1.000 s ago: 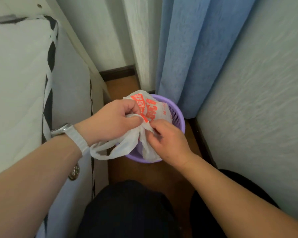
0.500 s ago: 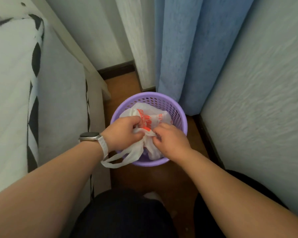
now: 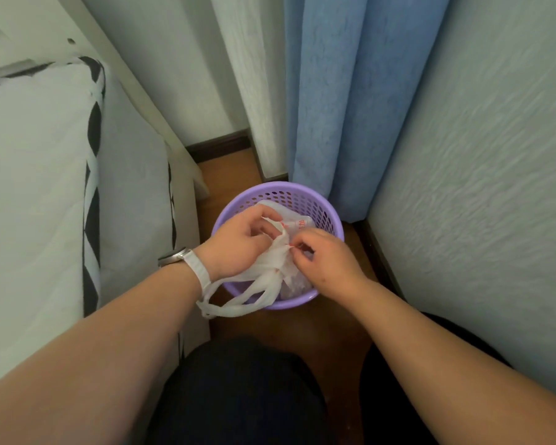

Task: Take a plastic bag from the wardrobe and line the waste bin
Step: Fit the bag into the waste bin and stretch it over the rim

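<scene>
A: Checking the liner step: plastic bag (image 3: 270, 268) is bunched over the waste bin (image 3: 280, 186). Its lower part is inside, and 2 handle loops (image 3: 225, 313) hang out over the near rim, below the left wrist.

B: Hands?

A: Grip: left hand (image 3: 238, 245) has fingers curled round the left side of the gathered mouth. The right hand (image 3: 325, 261) pinches the opposite fold between thumb and fingertips. Both sit above the bin's opening, close together.

B: So the mouth isn't open.

A: Looks that way. The film is twisted into 1 rope between the 2 hands. Judgement: the person is at the find-the-opening stage, not the fitting stage.

B: How to do it well?

A: Separate the 2 layers first by rubbing the film at the pinch, then draw the hands apart across the opening. Push the bag's bottom down so air escapes through the perforated wall. Then fold the mouth outward over the purple rim all round, handles last.

B: Risks?

A: The film looks thin and is likely to tear if yanked while twisted. The bin looks light and stands on a wood floor (image 3: 331, 322), close to the blue curtain (image 3: 350, 107). It could tip or slide toward the bed (image 3: 39, 187). 1 hand steadying the rim would help.
</scene>
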Demonstrator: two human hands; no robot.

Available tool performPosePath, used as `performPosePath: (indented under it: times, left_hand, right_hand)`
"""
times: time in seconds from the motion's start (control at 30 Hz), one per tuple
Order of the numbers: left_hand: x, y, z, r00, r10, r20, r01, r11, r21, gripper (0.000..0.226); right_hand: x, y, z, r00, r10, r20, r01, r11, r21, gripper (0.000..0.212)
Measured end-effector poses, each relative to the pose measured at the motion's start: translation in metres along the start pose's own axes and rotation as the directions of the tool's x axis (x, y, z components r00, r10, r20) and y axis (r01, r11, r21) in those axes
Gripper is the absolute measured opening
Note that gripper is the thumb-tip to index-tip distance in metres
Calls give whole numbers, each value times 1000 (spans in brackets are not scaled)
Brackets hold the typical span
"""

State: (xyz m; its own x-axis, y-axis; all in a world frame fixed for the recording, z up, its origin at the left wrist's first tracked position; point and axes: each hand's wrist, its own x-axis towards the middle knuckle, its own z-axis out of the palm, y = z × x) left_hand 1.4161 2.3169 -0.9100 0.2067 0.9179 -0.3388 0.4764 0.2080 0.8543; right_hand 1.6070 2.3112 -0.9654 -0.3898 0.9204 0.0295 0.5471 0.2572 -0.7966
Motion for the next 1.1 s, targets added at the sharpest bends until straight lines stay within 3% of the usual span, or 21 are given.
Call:
performPosePath:
  times: [0.07,0.23,0.33,0.43,0.5,0.6,0.73,0.8,0.87,0.97,1.1]
  left_hand:
    - [0,0,-1,1000,10,-24,-9,999,39,37]
    - [6,-9,0,990,67,-126,0,883,468,21]
    - [9,-15,6,963,60,-262,98,829,550,43]
    - [11,-18,10,944,-22,-330,193,848,493,48]
    - [13,-23,13,964,-94,-247,211,838,504,31]
    - [14,-25,20,985,-77,-155,146,849,507,9]
    - [17,-24,27,990,-16,-142,59,949,309,10]
    - [18,-23,32,993,4,-120,15,987,160,20]
    - [18,-22,37,993,10,-117,-4,999,54,25]
    - [20,-20,38,984,11,-177,-4,999,40,21]
    - [21,-24,34,924,59,-377,1,988,156,20]
  right_hand:
    - [-5,0,-5,1000,3,-13,-3,999,-41,5]
    - [-12,9,-17,999,34,-42,-39,990,-134,4]
    - [-16,17,-24,996,63,-65,-71,990,-120,2]
    - [-16,20,-27,994,84,-66,-91,989,-119,2]
    - [-14,23,-27,992,117,-44,-121,987,-102,3]
    - [-9,26,-24,980,193,-37,-194,981,-12,2]
    - [2,21,-16,955,289,-61,-275,946,173,32]
    - [7,17,-11,958,284,-31,-277,950,140,39]
    - [10,17,-6,967,255,-16,-255,967,29,31]
    - [12,23,-4,977,206,-50,-208,977,-47,24]
    - [11,25,-12,984,144,-109,-148,989,-26,14]
